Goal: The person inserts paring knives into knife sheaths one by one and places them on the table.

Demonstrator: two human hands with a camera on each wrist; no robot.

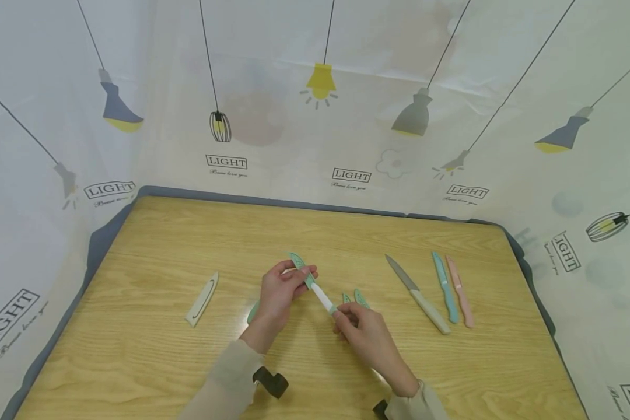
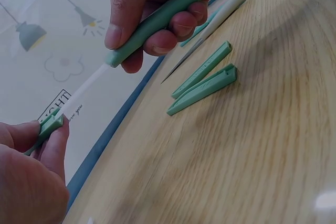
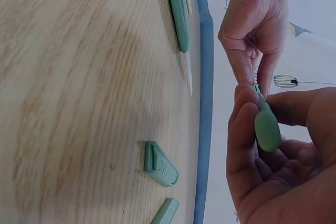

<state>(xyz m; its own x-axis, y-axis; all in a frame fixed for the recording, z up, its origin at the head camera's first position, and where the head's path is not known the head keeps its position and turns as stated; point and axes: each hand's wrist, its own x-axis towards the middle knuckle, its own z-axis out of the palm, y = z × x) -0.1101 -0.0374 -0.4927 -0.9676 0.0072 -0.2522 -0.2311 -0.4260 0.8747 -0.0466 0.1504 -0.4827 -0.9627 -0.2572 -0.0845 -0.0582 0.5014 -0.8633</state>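
Observation:
My left hand [image 1: 277, 296] pinches a green blade sheath [image 1: 298, 263] between thumb and fingers. In my right hand [image 1: 368, 333] is a small knife with a green handle [image 2: 163, 22] and a white blade [image 1: 322, 296]. The blade points up and left, its tip end at the sheath's opening; how deep it sits is hard to tell. Two more green sheaths [image 2: 202, 87] lie on the table beyond the right hand. Another green handle [image 3: 178, 17] with a white blade [image 3: 188, 72] lies near the left forearm, mostly covered in the head view.
On the wooden table [image 1: 152, 350], a white sheath [image 1: 202, 300] lies at the left. To the right are a large knife with a cream handle [image 1: 425, 306], a blue knife [image 1: 445, 289] and a pink knife [image 1: 459, 291]. A printed cloth [image 1: 294, 128] surrounds the table's sides and back.

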